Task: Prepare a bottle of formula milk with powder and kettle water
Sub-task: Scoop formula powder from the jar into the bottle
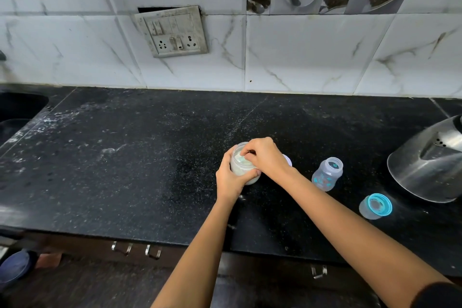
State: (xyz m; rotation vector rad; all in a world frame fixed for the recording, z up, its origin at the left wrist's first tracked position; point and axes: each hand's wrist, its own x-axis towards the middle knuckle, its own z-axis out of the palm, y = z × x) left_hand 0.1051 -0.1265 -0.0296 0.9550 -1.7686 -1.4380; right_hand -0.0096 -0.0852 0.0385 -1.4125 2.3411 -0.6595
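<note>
The powder jar (247, 179) stands on the black desk (125, 170), about midway between the back and front edges and a little right of the middle, with its mouth uncovered. The left hand (228, 177) is wrapped round its side, fingers curled over the glass. The right hand (265, 155) is over the mouth, its fingertips bent in and pinching a pale green scoop (241, 159) just inside the rim. A lilac lid (287, 159) shows just behind the right wrist, mostly hidden.

Further toward the right edge the clear baby bottle (327, 174) stands upright and uncapped, apart from the jar. Nearer the front edge, its teal collar (376, 206) sits by itself on a clear cap. The steel kettle (427, 170) is at the right edge, partly out of view.

White specks dust the desk. A switch and socket plate (172, 32) hangs slightly crooked on the tiled wall behind, and a sink (20, 107) opens at the back left corner.
</note>
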